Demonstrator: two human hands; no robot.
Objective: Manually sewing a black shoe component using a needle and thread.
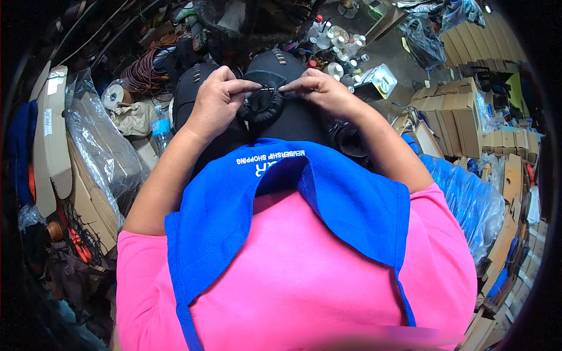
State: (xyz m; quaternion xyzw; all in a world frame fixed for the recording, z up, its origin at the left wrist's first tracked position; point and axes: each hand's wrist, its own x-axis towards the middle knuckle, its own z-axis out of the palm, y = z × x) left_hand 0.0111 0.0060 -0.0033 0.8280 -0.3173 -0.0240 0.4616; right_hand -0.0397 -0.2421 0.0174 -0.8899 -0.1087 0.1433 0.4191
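Observation:
My left hand (221, 100) and my right hand (321, 92) meet over my lap, each with thumb and forefinger pinched. Between their fingertips runs a thin, pale, needle-like piece (269, 89), too small to make out fully. Just below it, a black gathered ring-shaped piece (262, 111) rests on my dark-clad legs, close to both hands. A dark flat patch of material (263, 76) lies behind the fingertips. I cannot tell whether the thin piece is joined to the black ring.
Bottles with red and white caps (333, 44) crowd the floor ahead. Cardboard boxes (448, 114) and a blue plastic-wrapped bundle (459, 187) lie to the right. At left are plastic-covered cardboard (99, 140), a water bottle (161, 128) and coiled brown cord (140, 73).

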